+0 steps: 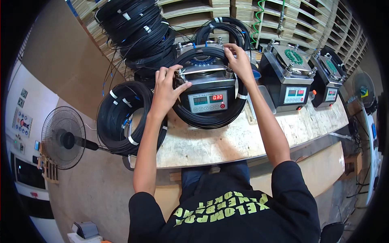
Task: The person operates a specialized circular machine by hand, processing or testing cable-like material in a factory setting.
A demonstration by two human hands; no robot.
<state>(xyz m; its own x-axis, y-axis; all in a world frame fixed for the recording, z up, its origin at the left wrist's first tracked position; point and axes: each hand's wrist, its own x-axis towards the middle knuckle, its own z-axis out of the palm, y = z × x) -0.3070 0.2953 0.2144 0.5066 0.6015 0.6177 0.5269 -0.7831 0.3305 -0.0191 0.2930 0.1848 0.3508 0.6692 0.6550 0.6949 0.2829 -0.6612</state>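
A coil of black cable (206, 121) hangs in a ring around the front of a polishing-type machine (210, 86) with a metal top and a lit red display. My left hand (165, 87) is closed around the left side of the ring. Its thumb and forefinger lie on either side of a metal corner knob (182, 76). On the upper right of the ring, my right hand (239, 62) curls its fingers, close to the machine's top plate. Blue connectors (194, 45) stick up behind the ring's top. The parts of the cable under both hands are hidden.
More cable coils stand in a tall stack (137, 36) behind left and in a pile (111, 117) at the left table edge. Two similar machines (288, 77) sit on the right of the wooden table (194, 152). A fan (65, 137) stands on the left, with pallets behind.
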